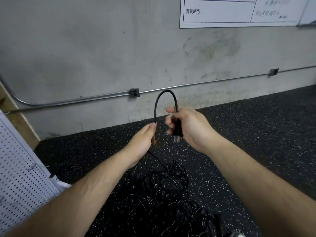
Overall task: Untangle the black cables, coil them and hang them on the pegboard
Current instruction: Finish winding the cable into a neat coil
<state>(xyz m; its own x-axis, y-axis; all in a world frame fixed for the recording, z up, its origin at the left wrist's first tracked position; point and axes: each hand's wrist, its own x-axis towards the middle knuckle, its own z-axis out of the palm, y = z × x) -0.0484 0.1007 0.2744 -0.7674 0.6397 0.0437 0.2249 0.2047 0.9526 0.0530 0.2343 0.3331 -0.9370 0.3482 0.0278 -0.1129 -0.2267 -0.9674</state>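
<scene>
A black cable (165,93) arches upward between my two hands in front of the grey wall. My right hand (188,127) grips its plug end, whose metal prongs (177,139) point down below my palm. My left hand (145,139) pinches the cable lower down, and from there it trails to a tangled pile of black cables (169,190) on the floor below my forearms. A white pegboard (18,177) leans at the far left.
The speckled black rubber floor (256,127) meets a grey concrete wall. A metal conduit (85,99) with an outlet box (134,92) runs low along the wall. A white printed chart (239,12) hangs at the upper right.
</scene>
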